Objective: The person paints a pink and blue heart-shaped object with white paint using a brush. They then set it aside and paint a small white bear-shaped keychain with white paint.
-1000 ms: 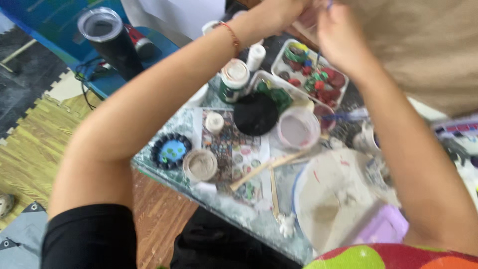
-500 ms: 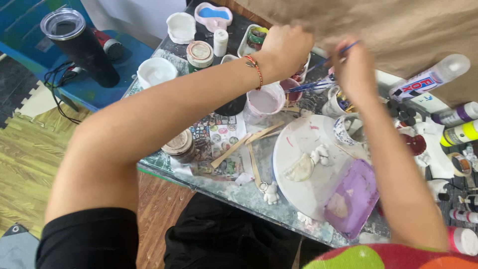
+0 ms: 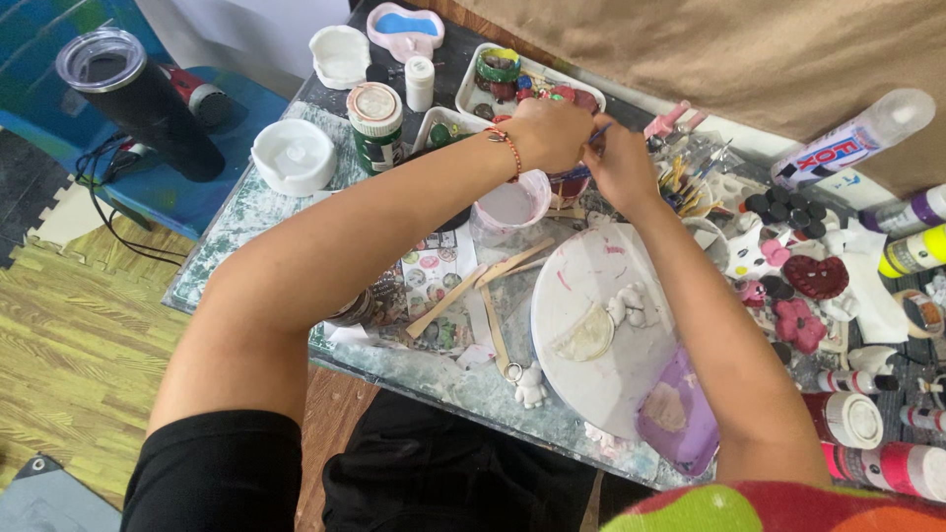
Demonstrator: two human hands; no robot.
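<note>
A cluttered glass-topped table (image 3: 246, 222) carries a white round plate (image 3: 591, 325) with pale clay bits, and a small plastic cup (image 3: 510, 207) sits just beyond it. Above that cup, the left hand (image 3: 547, 133) is curled shut against the right hand (image 3: 621, 163). The right fingers pinch a thin blue-handled paintbrush (image 3: 598, 131); what the left grips is hidden.

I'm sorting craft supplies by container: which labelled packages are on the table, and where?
Glue bottle: far right, lying tilted, white with red-and-blue label.
Jar: far left of centre, upright, dark green with white lid.
Paint tubes: right edge, lying, purple and yellow.
Sticker sheet: under left forearm, flat, small round pictures.
</note>
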